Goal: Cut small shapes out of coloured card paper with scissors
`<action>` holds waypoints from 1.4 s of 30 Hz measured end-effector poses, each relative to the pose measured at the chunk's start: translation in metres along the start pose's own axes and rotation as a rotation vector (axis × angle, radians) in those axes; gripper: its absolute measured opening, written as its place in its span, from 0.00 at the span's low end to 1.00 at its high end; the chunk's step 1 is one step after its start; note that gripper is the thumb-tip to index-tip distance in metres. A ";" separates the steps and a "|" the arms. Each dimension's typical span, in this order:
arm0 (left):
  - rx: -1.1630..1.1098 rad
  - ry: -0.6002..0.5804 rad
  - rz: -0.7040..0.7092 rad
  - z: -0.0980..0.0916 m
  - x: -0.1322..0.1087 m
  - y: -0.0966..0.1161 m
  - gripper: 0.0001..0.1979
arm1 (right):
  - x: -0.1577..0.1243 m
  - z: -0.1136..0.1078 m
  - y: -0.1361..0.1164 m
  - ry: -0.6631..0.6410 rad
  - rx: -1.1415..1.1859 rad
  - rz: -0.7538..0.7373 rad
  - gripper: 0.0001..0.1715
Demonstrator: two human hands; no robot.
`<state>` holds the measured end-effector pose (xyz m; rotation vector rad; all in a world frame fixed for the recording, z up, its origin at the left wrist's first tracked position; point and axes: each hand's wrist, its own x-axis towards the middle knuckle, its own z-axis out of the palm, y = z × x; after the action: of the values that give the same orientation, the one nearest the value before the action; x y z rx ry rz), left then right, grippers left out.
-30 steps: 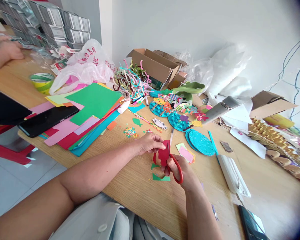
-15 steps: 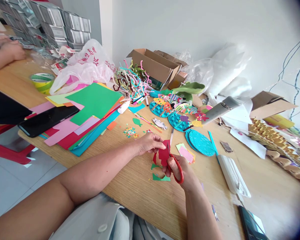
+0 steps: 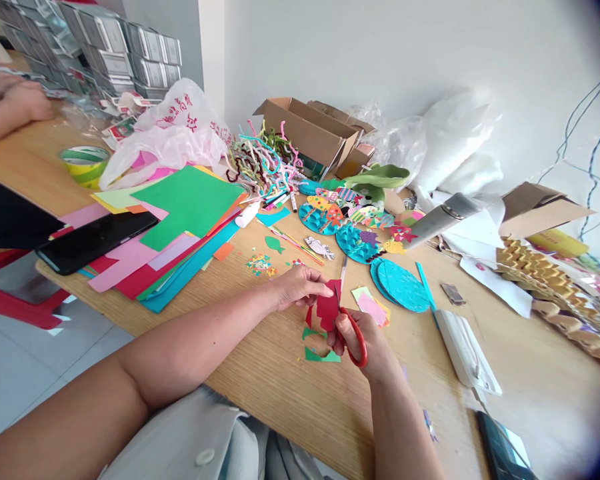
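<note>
My left hand pinches a small piece of red paper by its upper edge, above the table. Red-handled scissors are gripped in my right hand, their blades lying against the right side of the paper. Under the paper lie green paper scraps and a red offcut. A green paper fish and a heap of tiny coloured bits lie beyond my left hand. Small pink and yellow paper pieces are right of the scissors.
Coloured sheets with a black phone lie at left. Pipe cleaners, a cardboard box and blue discs stand farther back. A white power strip is at right. Another person's hands rest at far left.
Almost nothing differs. The scissor blades and my right fingers have shifted very slightly against the red paper; my left hand keeps its place.
</note>
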<state>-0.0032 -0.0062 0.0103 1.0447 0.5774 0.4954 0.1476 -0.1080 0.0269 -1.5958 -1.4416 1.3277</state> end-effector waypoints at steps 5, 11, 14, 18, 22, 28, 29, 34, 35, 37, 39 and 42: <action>0.010 0.025 -0.009 0.000 0.000 0.000 0.12 | 0.000 0.000 -0.001 0.003 -0.002 0.016 0.34; 0.023 0.023 -0.031 0.001 0.000 0.001 0.12 | -0.001 0.001 -0.005 -0.012 -0.033 -0.002 0.33; 0.027 0.028 -0.035 0.001 0.000 0.001 0.12 | -0.001 0.000 -0.006 -0.009 -0.037 0.001 0.33; 0.028 0.022 -0.022 0.001 0.000 0.001 0.12 | -0.001 0.000 -0.005 -0.001 -0.032 0.005 0.32; 0.024 0.020 -0.021 0.000 0.000 0.001 0.12 | -0.001 0.001 -0.004 0.009 -0.023 0.012 0.32; 0.032 0.029 -0.017 0.001 0.001 0.000 0.13 | 0.000 0.002 -0.003 0.030 -0.035 0.030 0.32; 0.030 0.033 -0.017 0.001 0.000 0.000 0.13 | 0.000 0.002 -0.004 0.033 -0.034 0.030 0.32; 0.024 0.047 -0.020 0.002 0.000 0.001 0.12 | -0.001 0.002 -0.006 0.038 -0.049 0.021 0.32; 0.024 0.046 -0.024 0.002 0.000 0.002 0.12 | -0.001 0.002 -0.006 0.035 -0.054 0.017 0.32; 0.024 0.043 -0.035 0.002 0.000 0.002 0.12 | -0.001 0.002 -0.006 0.027 -0.059 0.012 0.32; 0.024 0.040 -0.042 0.002 -0.001 0.002 0.12 | 0.000 0.002 -0.005 0.026 -0.063 0.009 0.33; 0.017 0.039 -0.041 0.002 -0.001 0.003 0.12 | 0.001 0.002 -0.005 0.028 -0.071 0.012 0.33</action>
<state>-0.0026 -0.0069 0.0136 1.0396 0.6370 0.4765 0.1440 -0.1067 0.0304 -1.6643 -1.4793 1.2690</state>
